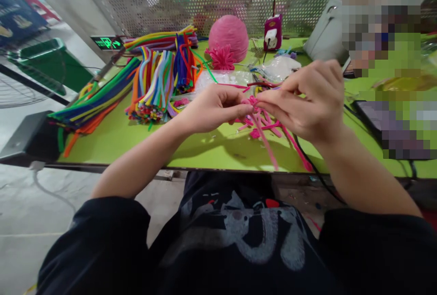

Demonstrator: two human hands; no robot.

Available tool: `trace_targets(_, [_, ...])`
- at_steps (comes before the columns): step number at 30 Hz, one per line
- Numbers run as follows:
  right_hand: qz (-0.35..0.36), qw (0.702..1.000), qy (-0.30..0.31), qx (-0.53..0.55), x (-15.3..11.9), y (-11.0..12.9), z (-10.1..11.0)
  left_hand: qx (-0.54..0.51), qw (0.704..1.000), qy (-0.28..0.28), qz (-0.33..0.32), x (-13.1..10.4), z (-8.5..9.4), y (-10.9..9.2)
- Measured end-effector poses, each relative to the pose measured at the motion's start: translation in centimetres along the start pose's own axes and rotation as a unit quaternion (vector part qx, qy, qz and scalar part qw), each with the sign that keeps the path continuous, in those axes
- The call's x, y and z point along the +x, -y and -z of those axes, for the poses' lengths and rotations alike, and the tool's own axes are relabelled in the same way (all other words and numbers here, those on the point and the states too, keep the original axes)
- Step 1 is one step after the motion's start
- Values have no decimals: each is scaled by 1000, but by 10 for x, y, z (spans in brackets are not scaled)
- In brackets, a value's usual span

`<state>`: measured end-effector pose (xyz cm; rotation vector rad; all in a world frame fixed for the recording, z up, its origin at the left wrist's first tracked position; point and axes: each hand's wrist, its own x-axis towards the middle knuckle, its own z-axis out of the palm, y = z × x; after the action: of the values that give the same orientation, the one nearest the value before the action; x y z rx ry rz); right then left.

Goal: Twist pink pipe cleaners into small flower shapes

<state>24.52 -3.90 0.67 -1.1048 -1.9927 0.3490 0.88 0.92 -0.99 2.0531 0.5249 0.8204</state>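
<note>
Between my two hands is a pink pipe cleaner (251, 100), bent into small loops like a flower, with a long straight tail hanging down toward the table edge. My left hand (218, 108) pinches its left side between thumb and fingers. From the right, my right hand (307, 101) pinches the same piece, fingertips close to those of the left. Beneath them several loose pink pipe cleaners (295, 147) lie on the green table (205, 151), with a small pink looped piece (254, 134) among them. Parts of the looped piece are hidden by my fingers.
Bundles of coloured pipe cleaners (153, 83) lie to the left. Behind stand a pink ball (228, 35), a pink pompom-like flower (221, 57) and a purple power socket (273, 33). A grey bucket (324, 26) is at the back right. A black cable (314, 167) crosses the front edge.
</note>
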Motion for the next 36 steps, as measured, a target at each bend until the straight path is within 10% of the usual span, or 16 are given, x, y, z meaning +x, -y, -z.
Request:
trace_targets(10, [90, 985, -9, -148, -3, -12, 1, 36, 998, 47, -34, 1, 3, 5])
trace_targets(19, [-59, 994, 22, 94, -6, -5, -8, 39, 998, 18, -38, 2, 5, 22])
trace_targets(28, [-242, 865, 93, 430, 2, -5, -16, 100, 987, -102, -74, -5, -18, 23])
trace_targets(32, [-252, 845, 42, 469, 1, -5, -19, 240, 941, -194, -139, -8, -23, 18])
trace_targets(36, [-247, 839, 47, 482, 0, 1, -21, 336, 908, -151, -201, -10, -20, 13])
